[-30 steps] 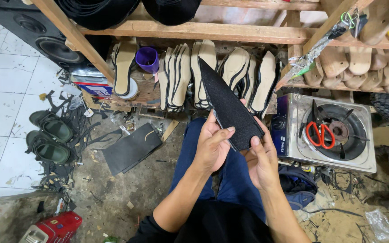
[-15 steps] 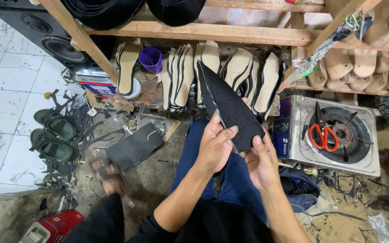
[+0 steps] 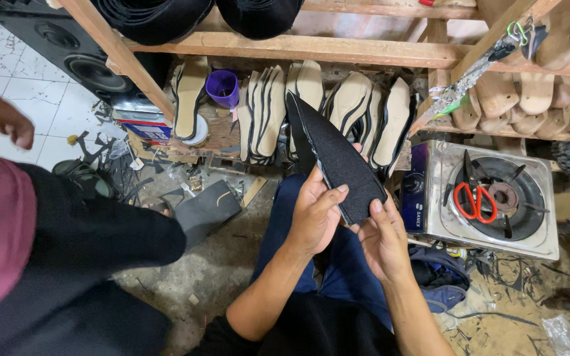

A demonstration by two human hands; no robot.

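A black, pointed, sole-shaped piece [image 3: 336,158] of fabric-covered material is held up in front of me over my lap. My left hand [image 3: 314,215] grips its lower left edge, thumb laid across the face. My right hand [image 3: 382,238] pinches the bottom right corner with fingertips on the edge. The piece's tip points up and left toward a row of cream insoles with black rims [image 3: 311,105] standing on a low wooden shelf [image 3: 219,135].
A small gas stove [image 3: 489,204] at the right carries red-handled scissors [image 3: 473,198]. A purple cup [image 3: 223,88] sits on the shelf. Wooden shoe lasts [image 3: 529,99] hang at top right. Another person in dark trousers [image 3: 80,264] stands at the left. Black scraps [image 3: 206,211] litter the floor.
Another person has stepped in from the left and now fills the lower left of the view. My hands and the black piece have hardly moved.
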